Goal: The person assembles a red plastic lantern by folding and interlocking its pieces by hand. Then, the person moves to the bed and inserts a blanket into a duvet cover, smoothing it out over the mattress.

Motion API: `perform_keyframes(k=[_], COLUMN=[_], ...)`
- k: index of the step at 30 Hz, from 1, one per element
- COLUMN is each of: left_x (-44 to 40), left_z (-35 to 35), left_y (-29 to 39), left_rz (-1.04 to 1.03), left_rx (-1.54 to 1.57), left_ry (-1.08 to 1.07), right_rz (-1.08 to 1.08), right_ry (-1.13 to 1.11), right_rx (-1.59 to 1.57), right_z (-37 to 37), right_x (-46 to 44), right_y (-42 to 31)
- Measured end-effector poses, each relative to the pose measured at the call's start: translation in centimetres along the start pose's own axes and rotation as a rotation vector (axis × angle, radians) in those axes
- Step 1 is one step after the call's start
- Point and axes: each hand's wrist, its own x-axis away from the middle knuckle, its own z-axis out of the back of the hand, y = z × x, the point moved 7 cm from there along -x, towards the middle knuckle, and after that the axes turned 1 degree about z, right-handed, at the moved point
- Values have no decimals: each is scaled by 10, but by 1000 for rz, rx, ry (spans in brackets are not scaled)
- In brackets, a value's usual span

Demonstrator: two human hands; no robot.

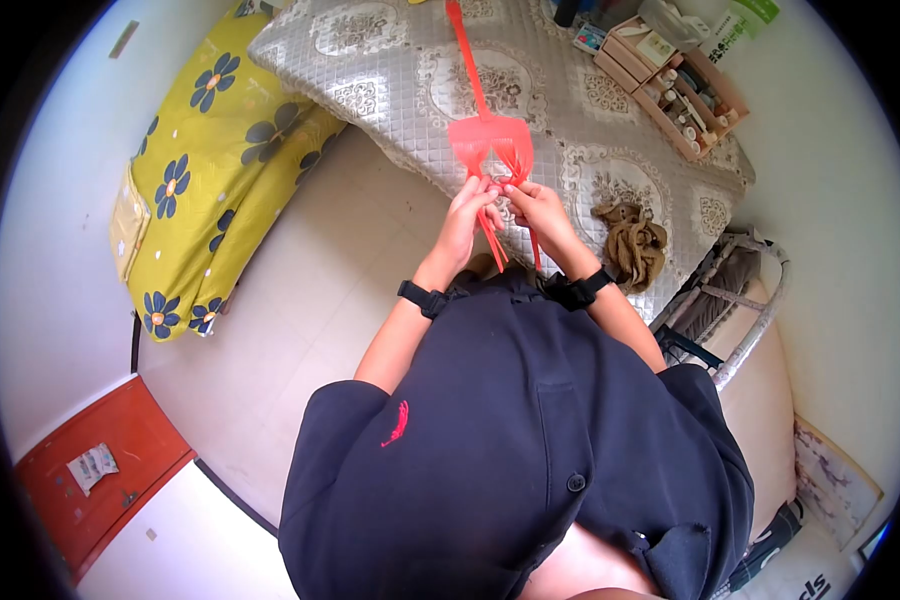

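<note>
A flat red piece (pixel 490 135), wide in the middle, lies over the edge of the bed-like quilted surface. From its far side a long narrow red strip (pixel 468 55) runs away from me; its near side is split into many thin strands. These strands are gathered into two bunches with a gap between them. My left hand (pixel 470 212) pinches the left bunch, and some strand ends (pixel 493 242) hang below it. My right hand (pixel 538 208) grips the right bunch close beside the left fingertips. Whether the strands are knotted between my fingers is hidden.
The quilted patterned cover (pixel 370 90) spreads ahead of me. A crumpled brown cloth (pixel 635 248) lies right of my right hand. Farther back stands a wooden box (pixel 685 105) of small bottles. A metal-framed chair (pixel 755 320) is at right, a yellow flowered cover (pixel 210 160) at left.
</note>
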Motion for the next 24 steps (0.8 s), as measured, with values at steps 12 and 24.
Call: perform_keyframes(k=[12,24], left_x=[9,9], left_z=[-2,19], left_y=[21,15], left_rz=[-338,-312], left_rx=[-54,-366], left_ry=[-29,111], right_rz=[224,350], right_ry=[123,219], right_rx=[-109,198], right_z=[0,17], right_x=[7,8], right_y=[-26,-21])
